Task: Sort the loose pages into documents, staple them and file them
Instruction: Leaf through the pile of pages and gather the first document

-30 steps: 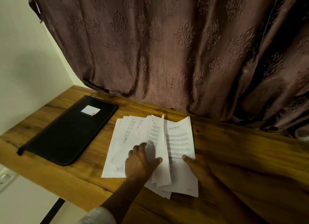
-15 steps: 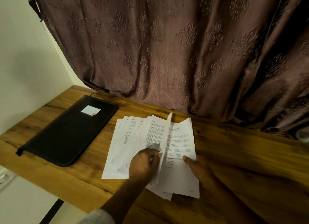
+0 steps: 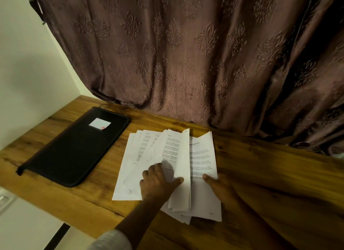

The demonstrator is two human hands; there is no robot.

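- White paper is what the left hand [image 3: 158,183] has in its grip: a raised sheaf [image 3: 184,156] pinched with the thumb laid across its blank side and the curled fingers on the printed side, just left of frame centre and low in the picture.
- That raised sheaf stands tilted on its long edge, its top corner reaching up towards the curtain hem.
- Just to the right, the right hand [image 3: 223,188] has its thumb flat on the printed top sheet; its other fingers are blurred and hidden, so I cannot tell whether that grip is spread or curled under the paper.
- Both hands work on the loose pages [image 3: 202,156], which lie fanned on the wooden worktop [image 3: 270,175] in the lower middle of the frame, overlapping one another, left edges stepped out towards the left.
- Left of the fan and apart from it lies a black zipped folder [image 3: 74,151], flat and closed, with a small white label [image 3: 99,123] near its far end.
- A grey sleeve [image 3: 109,240] shows at the bottom edge, on the left arm.
- A brown patterned curtain [image 3: 186,54] fills the upper frame, its hem resting on the worktop's far side.
- A pale wall [image 3: 28,72] takes up the upper left.
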